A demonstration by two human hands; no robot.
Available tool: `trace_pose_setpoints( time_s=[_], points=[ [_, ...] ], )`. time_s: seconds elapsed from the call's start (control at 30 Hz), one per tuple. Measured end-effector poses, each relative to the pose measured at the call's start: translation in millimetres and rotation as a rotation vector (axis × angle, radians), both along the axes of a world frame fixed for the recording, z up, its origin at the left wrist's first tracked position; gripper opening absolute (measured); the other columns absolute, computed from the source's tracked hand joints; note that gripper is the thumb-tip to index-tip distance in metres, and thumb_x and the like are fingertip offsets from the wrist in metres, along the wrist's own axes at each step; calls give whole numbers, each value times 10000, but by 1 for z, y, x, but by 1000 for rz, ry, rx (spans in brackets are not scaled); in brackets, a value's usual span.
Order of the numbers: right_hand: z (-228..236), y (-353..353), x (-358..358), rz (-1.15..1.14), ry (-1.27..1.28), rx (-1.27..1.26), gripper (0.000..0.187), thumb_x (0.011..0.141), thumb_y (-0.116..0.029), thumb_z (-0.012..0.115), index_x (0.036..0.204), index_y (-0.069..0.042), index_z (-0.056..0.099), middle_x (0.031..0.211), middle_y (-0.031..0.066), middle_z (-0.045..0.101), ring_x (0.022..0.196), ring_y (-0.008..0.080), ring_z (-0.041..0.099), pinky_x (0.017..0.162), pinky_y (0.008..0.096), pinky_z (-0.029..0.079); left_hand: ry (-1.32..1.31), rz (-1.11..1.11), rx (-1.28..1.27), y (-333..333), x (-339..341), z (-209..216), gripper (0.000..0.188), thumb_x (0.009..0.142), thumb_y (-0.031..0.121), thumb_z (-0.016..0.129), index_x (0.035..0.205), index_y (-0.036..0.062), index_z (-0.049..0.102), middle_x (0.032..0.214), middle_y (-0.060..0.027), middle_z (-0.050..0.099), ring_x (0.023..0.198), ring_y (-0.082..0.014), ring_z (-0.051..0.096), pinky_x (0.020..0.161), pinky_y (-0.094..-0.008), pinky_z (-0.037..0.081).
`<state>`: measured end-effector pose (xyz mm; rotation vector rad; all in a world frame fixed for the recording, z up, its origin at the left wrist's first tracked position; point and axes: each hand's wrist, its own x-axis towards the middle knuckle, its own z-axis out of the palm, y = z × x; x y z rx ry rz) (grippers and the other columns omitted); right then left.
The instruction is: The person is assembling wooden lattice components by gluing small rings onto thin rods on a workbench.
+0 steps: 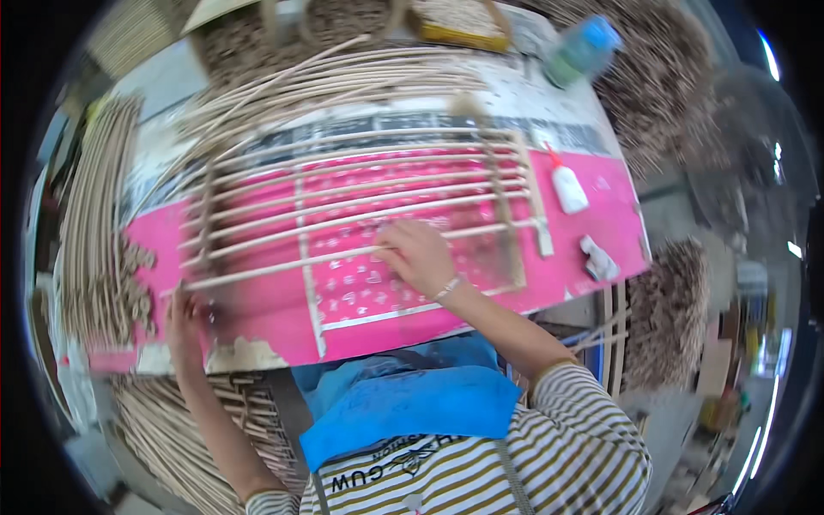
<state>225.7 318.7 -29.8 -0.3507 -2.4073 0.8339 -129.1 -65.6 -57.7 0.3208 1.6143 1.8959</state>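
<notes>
A rack-like frame of pale wooden rods and crosspieces (521, 172) lies on the pink-topped table. Several thin rods run side by side between its two ends. Between the thumb and fingers of my right hand (418, 257) is the nearest wooden rod (335, 257), gripped right of its middle. My left hand (183, 330) is at that rod's left end, its fingers closed about the tip, though motion blurs them. A white glue bottle with a red nozzle (568, 187) lies right of the frame, and a crumpled white cloth (598, 260) sits nearer the table's right edge.
Loose rods (343, 81) are spread across the table's far side, and a stack of rods (90, 232) fills its left side. A blue-capped bottle (580, 53) stands far right. Past the right edge are heaped small wooden pieces (674, 318). More rods (193, 421) lie below the near edge.
</notes>
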Motion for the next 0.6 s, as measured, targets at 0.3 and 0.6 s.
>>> trace_pose_setpoints(
  time_s=[0.3, 0.6],
  points=[
    [-24, 35, 28, -201, 22, 109, 151, 903, -269, 753, 949, -137, 695, 935, 33, 632, 951, 263, 620, 840, 440, 468, 1, 81, -245, 59, 7, -5, 256, 1065, 305, 690, 1204, 92, 706, 991, 24, 728, 867, -46, 676, 675, -179, 465],
    [-40, 31, 2, -147, 26, 69, 167, 887, -274, 759, 953, -125, 723, 929, 51, 666, 941, 270, 645, 822, 445, 488, 1168, 169, -605, 32, 25, 34, 321, 998, 123, 722, 1298, 13, 690, 1104, -92, 741, 998, -204, 686, 864, -334, 550]
  ],
)
